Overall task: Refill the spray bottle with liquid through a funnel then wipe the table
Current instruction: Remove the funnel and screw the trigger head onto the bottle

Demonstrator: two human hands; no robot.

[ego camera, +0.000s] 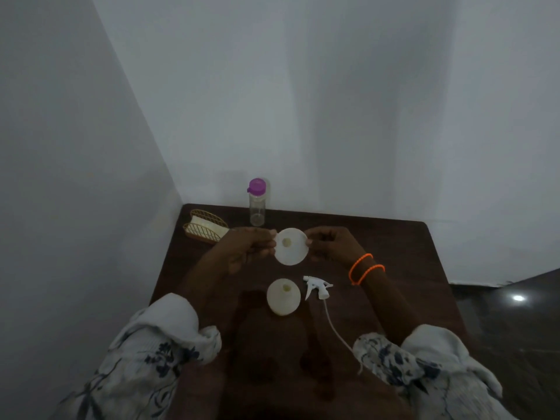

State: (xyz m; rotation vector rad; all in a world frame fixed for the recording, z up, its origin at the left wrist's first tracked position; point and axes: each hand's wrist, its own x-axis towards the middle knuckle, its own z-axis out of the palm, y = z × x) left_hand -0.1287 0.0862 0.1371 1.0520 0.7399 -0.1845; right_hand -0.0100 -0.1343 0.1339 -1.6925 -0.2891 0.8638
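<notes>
While both hands pinch the white funnel by its rim, left hand at nine o'clock, right hand at three, fingers closed on it, the open bottle stands below at six, spray head beside it; a purple-capped bottle and napkin holder sit beyond on the table

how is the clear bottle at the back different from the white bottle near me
The clear bottle is tall, slim and see-through; the white bottle is squat, rounded and opaque. The clear bottle has its purple cap on; the white bottle's neck is open, its spray head lying beside it. Both stand upright on the table.
</notes>
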